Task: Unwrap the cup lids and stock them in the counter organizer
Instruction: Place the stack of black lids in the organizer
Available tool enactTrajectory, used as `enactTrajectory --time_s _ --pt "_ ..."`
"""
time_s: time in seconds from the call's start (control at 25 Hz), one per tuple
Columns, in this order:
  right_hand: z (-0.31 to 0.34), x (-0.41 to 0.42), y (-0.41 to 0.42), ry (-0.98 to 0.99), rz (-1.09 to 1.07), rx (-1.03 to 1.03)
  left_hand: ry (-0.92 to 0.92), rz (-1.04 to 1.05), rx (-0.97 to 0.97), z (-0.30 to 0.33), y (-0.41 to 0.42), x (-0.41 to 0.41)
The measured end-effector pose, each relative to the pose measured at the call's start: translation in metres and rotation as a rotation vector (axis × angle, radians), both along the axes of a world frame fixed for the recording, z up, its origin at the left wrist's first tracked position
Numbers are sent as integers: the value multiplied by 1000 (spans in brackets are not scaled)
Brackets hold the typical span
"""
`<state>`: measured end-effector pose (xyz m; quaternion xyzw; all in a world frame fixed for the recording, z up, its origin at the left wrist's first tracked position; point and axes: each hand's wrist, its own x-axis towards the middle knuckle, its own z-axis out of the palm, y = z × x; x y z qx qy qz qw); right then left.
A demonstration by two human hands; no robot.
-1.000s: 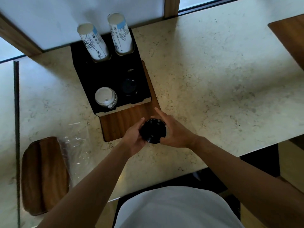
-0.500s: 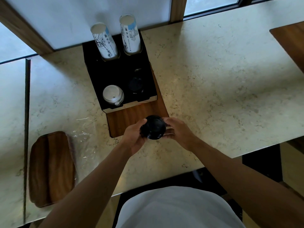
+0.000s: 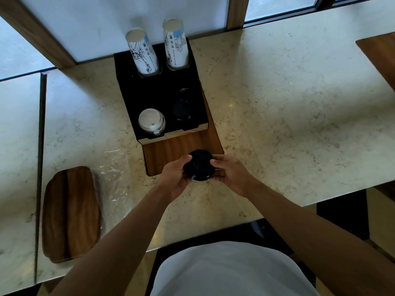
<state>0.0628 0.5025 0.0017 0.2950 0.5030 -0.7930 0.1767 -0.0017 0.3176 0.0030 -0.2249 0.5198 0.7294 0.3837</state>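
Note:
A stack of black cup lids [image 3: 199,165] is held between my left hand [image 3: 174,178] and my right hand [image 3: 232,174], just above the wooden board's near edge. Beyond it stands the black counter organizer [image 3: 149,95]. Its front left slot holds white lids [image 3: 151,121]; its front right slot [image 3: 181,110] holds dark lids, hard to make out. Two stacks of printed paper cups [image 3: 142,52] [image 3: 175,42] stand in the back slots. Clear plastic wrap [image 3: 113,178] lies crumpled on the counter to the left.
The organizer sits on a wooden board [image 3: 171,152] on a marble counter [image 3: 288,116]. A wooden tray [image 3: 70,212] lies at the front left. Another wooden board [image 3: 380,54] shows at the far right edge. A window wall runs behind the organizer.
Both hands have carried the black lid stack a little forward, over the wooden board's near edge and closer to the organizer. The camera view has shifted slightly.

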Motion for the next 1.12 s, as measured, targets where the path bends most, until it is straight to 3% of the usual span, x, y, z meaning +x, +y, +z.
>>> enactTrajectory --time_s 0.24,1.12 --pt "-2 -2 -8 -107 -12 -52 45 -21 -15 7 -1 2" --pt "-3 -9 -12 -103 27 69 -6 19 -51 -1 -8 1"
